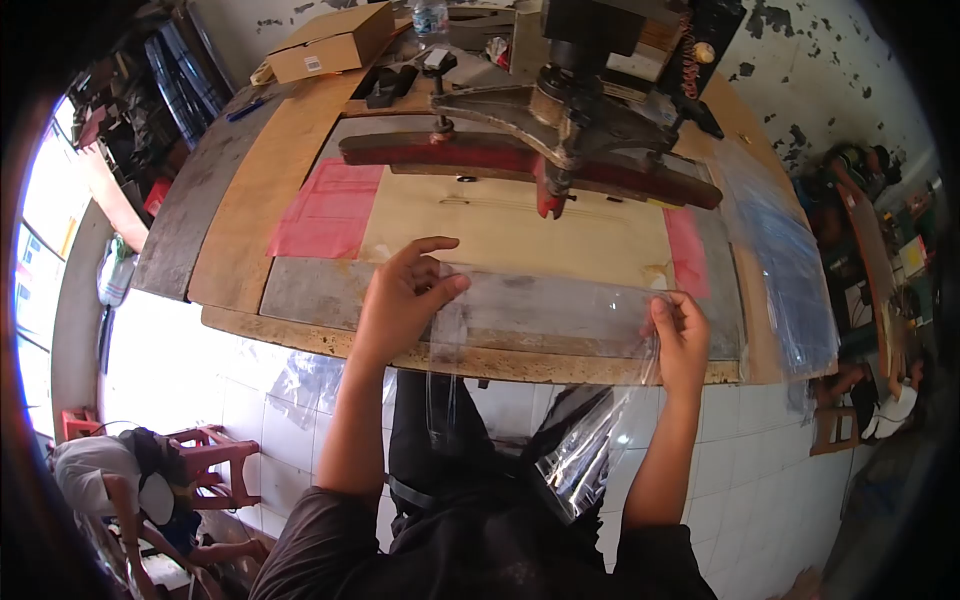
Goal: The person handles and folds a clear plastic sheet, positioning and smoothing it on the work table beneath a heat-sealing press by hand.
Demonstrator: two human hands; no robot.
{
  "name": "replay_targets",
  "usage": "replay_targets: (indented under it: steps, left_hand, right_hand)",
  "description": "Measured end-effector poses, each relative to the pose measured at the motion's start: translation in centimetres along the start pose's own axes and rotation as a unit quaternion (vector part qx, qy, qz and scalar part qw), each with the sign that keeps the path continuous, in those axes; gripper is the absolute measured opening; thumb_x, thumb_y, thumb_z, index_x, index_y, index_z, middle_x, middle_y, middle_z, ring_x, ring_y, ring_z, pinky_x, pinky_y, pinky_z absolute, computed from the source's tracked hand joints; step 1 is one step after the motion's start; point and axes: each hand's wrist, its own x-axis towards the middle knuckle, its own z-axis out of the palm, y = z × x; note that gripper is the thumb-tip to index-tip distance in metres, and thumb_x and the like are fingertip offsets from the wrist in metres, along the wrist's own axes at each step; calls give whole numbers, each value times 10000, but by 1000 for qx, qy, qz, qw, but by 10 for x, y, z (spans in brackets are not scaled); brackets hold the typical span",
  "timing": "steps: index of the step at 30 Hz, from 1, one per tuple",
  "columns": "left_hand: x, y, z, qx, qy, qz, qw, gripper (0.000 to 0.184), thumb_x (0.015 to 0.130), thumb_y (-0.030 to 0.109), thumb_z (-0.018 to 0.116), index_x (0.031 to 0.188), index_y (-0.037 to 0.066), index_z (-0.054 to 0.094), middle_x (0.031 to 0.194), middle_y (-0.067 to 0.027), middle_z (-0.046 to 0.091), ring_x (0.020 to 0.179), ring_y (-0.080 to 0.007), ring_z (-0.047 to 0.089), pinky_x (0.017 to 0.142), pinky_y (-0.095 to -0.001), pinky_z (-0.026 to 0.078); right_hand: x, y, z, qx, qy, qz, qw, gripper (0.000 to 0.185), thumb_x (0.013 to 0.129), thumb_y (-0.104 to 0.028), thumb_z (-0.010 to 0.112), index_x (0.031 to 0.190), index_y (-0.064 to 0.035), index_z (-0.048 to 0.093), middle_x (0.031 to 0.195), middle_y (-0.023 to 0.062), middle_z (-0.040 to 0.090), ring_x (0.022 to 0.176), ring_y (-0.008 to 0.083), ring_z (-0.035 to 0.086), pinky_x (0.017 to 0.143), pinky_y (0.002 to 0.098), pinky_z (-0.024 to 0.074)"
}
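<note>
One bare left hand (405,300) and one bare right hand (682,330) are shown; two pinkish-red rectangular patches (330,215), one brown, white-labelled cardboard box (325,48), one clear plastic bottle (430,18) and one slim blue pen (245,109) are counted; the thin, clear plastic sheets (540,308) cannot be counted.

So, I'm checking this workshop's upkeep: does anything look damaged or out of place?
The pale wall at upper right has dark, ragged patches, as if paint had flaked off. Crumpled clear plastic shows below the worktable's front edge, towards the left, perhaps stray scrap.
</note>
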Motion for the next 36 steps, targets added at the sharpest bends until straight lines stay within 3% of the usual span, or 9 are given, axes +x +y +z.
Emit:
replay_targets:
  steps: [8,14,16,20,22,29,32,35,36]
  left_hand:
    - [2,-9,0,13,4,11,1000,340,943,113,811,1252,39,687,805,32,640,740,-38,579,681,-228,462]
    - [2,-8,7,133,47,45,989,306,910,75,814,1193,33,707,794,19,660,717,-38,579,673,-219,473]
    - [0,-1,10,169,60,45,983,313,864,91,825,1159,53,726,833,-30,659,750,-86,614,693,-260,499]
    - [0,-2,16,267,74,108,955,313,834,124,823,1128,58,737,912,-71,644,864,-185,655,789,-340,532]
    - [0,1,20,342,145,178,911,275,829,136,811,1085,60,747,989,-77,620,991,-273,643,904,-419,520]
    - [0,-7,20,436,-15,256,863,249,825,64,754,1073,88,744,1074,-83,622,1081,-304,630,958,-444,499]
    - [-9,-4,26,491,-43,257,831,270,832,65,724,1101,90,727,1120,-94,627,1113,-301,621,963,-440,503]
    - [-32,-6,41,498,-46,211,840,394,916,189,704,1298,101,677,1297,-154,620,1247,-350,589,1063,-474,480]
    - [-43,-4,49,528,-36,211,821,496,949,282,687,1410,116,607,1424,-214,540,1344,-409,516,1128,-517,424]
  right_hand:
    - [-2,3,4,-4,25,-9,1000,222,1039,-199,715,1108,12,699,839,6,645,724,90,590,673,261,506]
    - [-3,5,12,-77,73,-33,994,218,993,-162,771,1083,26,709,903,29,693,818,110,647,743,272,519]
    - [-1,0,15,-197,78,-129,969,205,923,-102,807,1086,-10,723,988,62,699,863,183,667,772,329,536]
    - [-2,-16,23,-297,112,-151,936,204,854,-75,832,1034,-55,737,1009,74,665,943,248,650,847,381,520]
    - [-3,-27,28,-404,131,-200,883,190,819,-62,840,978,-82,737,1004,56,625,1002,281,612,903,419,480]
    - [1,-24,25,-419,13,-247,874,96,871,-30,783,957,-39,742,980,79,661,962,322,627,853,456,493]
    - [-1,-22,21,-448,-12,-267,853,92,933,-50,734,1016,-13,750,1012,103,705,958,338,651,862,468,514]
    - [-14,-37,21,-486,-35,-243,839,142,982,-89,691,1079,-2,749,1100,126,738,1010,345,673,912,461,523]
    - [-22,-39,18,-491,-77,-201,844,317,1025,-211,662,1275,-21,702,1281,225,698,1181,401,648,1026,488,508]
